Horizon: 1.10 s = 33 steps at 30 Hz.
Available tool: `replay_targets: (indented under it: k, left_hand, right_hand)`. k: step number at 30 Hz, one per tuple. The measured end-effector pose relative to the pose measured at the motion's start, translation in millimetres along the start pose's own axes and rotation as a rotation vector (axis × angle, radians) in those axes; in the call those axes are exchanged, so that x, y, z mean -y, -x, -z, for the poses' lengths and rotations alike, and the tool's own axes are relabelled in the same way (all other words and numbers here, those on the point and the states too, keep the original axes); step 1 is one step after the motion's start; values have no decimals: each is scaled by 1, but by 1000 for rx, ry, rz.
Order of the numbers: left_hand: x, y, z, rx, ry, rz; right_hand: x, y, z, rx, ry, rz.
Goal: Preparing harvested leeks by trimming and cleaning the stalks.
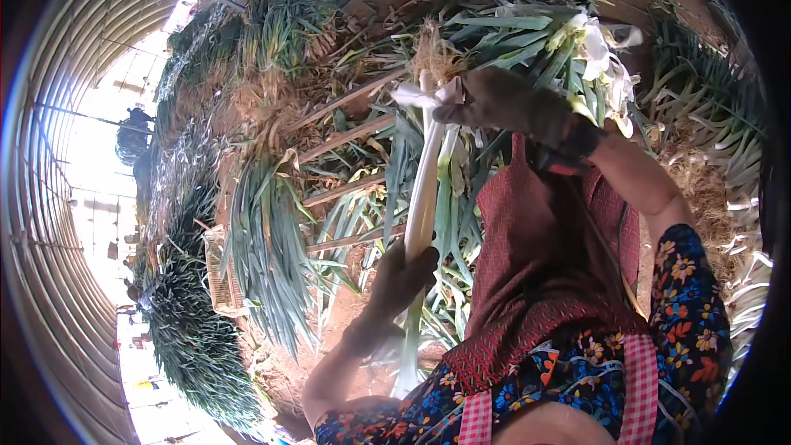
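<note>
My left hand [398, 281], in a dark glove, is closed around the stalk of a long green onion [422, 198]. The white shank slants up from that hand, and its root end lies beside my right hand. My right hand [513, 104], also gloved, has its fingers closed at the upper shank, on a loose white outer layer [415, 96]. A tuft of pale roots [432, 52] shows just above those fingers. Part of the stalk is hidden by my left hand, and its lower end is blurred.
Wooden slats [346, 139] lie before me, with onion leaves around them. A bundle of green onions [266, 247] hangs beside a plastic basket [222, 272]. Peeled white layers [609, 83] are heaped at upper right. Onion rows [729, 105] line the right, and a large pile [191, 321] the left.
</note>
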<state>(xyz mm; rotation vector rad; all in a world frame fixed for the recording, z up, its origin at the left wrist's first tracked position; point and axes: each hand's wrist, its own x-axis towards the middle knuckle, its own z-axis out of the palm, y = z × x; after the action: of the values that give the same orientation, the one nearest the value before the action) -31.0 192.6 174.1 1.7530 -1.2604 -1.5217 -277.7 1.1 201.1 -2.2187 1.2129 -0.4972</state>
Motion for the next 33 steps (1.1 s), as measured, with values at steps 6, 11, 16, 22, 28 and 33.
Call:
replay_targets:
  k: [6,11,16,22,28,33]
  left_hand:
    - [14,-1,2,-254,-354,-125]
    - [-19,1,-17,-267,-558,-172]
    - [-1,9,-7,-347,-581,-253]
    - [29,-9,-18,-561,-885,-649]
    - [14,-5,-41,-543,-937,-610]
    - [18,2,-42,-594,-964,-668]
  right_hand:
    - [-76,-4,-15,-644,279,414]
    - [-141,-6,-4,-690,527,21]
    - [-208,78,84,-654,690,-52]
    - [-132,68,4,-79,-313,73]
    - [-12,85,-38,-219,-18,-113]
    - [-10,95,-45,-789,306,168]
